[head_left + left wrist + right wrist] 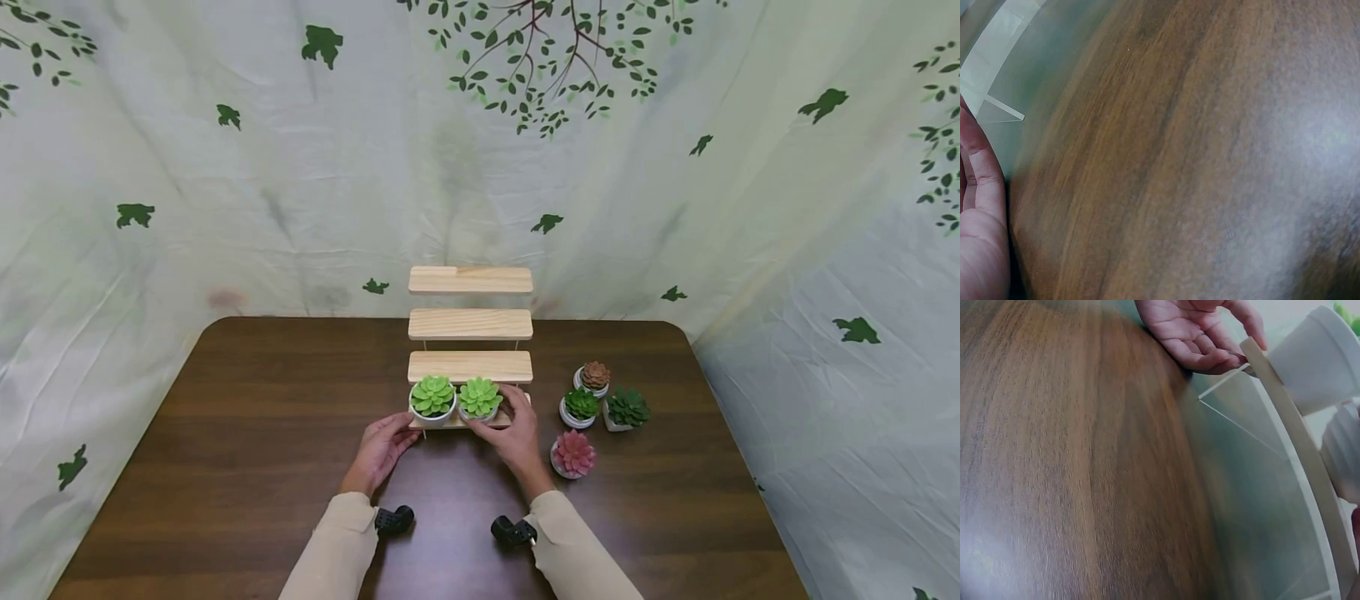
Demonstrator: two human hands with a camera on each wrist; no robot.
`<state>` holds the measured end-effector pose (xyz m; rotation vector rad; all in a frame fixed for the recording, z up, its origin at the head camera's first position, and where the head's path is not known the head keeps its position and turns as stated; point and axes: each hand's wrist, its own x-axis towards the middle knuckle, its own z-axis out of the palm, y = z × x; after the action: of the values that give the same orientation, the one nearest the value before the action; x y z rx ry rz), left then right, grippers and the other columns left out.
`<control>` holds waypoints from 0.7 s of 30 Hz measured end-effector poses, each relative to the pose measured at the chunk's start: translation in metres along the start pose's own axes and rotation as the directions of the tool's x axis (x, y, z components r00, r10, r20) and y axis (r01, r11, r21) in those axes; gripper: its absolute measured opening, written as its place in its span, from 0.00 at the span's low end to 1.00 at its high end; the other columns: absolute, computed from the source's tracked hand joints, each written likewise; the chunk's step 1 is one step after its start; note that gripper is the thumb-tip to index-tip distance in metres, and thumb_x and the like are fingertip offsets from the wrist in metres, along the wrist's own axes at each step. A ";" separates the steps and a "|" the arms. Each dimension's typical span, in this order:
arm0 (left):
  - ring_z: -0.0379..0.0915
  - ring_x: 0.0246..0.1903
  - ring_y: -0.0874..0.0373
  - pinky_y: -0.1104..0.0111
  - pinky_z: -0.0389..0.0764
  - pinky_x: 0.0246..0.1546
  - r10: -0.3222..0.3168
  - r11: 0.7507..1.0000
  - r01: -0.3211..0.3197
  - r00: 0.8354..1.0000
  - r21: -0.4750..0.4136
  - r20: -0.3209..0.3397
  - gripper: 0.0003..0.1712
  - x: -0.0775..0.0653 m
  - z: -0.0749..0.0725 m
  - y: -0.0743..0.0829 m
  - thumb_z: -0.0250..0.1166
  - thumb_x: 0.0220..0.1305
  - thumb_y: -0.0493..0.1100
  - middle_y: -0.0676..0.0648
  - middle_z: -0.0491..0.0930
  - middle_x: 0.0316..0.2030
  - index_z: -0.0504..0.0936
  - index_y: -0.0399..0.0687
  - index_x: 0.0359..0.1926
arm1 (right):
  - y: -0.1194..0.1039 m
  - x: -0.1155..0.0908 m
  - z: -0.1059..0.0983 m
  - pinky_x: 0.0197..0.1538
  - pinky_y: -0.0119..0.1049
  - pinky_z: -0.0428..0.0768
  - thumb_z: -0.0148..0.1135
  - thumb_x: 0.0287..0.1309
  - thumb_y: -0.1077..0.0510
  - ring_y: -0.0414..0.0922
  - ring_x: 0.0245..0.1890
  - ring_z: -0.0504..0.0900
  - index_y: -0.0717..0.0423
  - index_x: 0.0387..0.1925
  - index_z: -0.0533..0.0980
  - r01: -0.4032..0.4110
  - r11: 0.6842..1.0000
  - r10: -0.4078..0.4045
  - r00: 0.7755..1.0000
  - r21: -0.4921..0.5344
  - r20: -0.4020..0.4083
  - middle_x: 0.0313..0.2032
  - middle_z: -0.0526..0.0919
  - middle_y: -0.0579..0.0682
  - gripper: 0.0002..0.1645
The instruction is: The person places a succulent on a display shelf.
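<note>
On the lowest wooden shelf (1294, 422) of a tiered stand sit two bright green succulents in white pots. The left potted succulent (432, 396) stands near the shelf's left end, and its smooth white pot (1316, 359) shows in the right wrist view. My right hand (519, 429) grips the right potted succulent (479, 396), thumb in front and fingers at its right side; its pot (1342, 450) looks ribbed. My left hand (381, 450) pinches the left end of the shelf, thumb at the top edge and curled fingers below. In the left wrist view, only part of that hand (982, 206) appears.
Three bare wooden shelves, such as the middle one (470, 323), rise behind on clear supports. Right of the stand are a brown succulent (596, 376), two darker green ones (581, 404) and a pink one (574, 452). A leaf-patterned curtain (300, 167) hangs behind the brown table (285, 375).
</note>
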<state>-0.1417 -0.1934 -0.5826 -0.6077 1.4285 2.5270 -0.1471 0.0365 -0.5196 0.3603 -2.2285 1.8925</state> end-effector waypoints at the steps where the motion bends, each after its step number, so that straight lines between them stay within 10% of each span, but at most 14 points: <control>1: 0.80 0.31 0.61 0.72 0.82 0.38 0.000 1.000 0.000 1.000 -0.001 -0.002 0.14 0.000 0.000 0.000 0.56 0.68 0.33 0.49 0.83 0.29 0.83 0.47 0.28 | 0.000 -0.001 -0.002 0.59 0.50 0.74 0.77 0.36 0.72 0.57 0.53 0.75 0.73 0.54 0.72 0.000 1.000 0.000 1.000 0.015 0.003 0.51 0.74 0.66 0.38; 14: 0.79 0.30 0.61 0.72 0.82 0.39 -0.023 1.000 0.023 1.000 -0.004 -0.011 0.14 0.002 0.000 0.000 0.56 0.69 0.33 0.50 0.82 0.27 0.83 0.47 0.27 | -0.015 -0.008 -0.041 0.62 0.60 0.66 0.73 0.40 0.75 0.69 0.58 0.68 0.78 0.58 0.66 0.013 0.997 -0.011 1.000 0.077 -0.028 0.55 0.69 0.75 0.41; 21: 0.80 0.33 0.61 0.72 0.82 0.40 0.077 0.997 -0.078 0.991 0.001 0.108 0.03 0.002 -0.004 -0.007 0.66 0.62 0.40 0.50 0.83 0.31 0.83 0.45 0.33 | -0.018 -0.012 -0.072 0.58 0.45 0.75 0.74 0.42 0.73 0.63 0.59 0.70 0.71 0.59 0.69 -0.035 0.999 0.035 0.992 0.002 -0.124 0.57 0.71 0.68 0.39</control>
<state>-0.1400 -0.1935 -0.5907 -0.4157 1.4472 2.5710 -0.1305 0.1052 -0.4942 0.1984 -2.1683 1.8772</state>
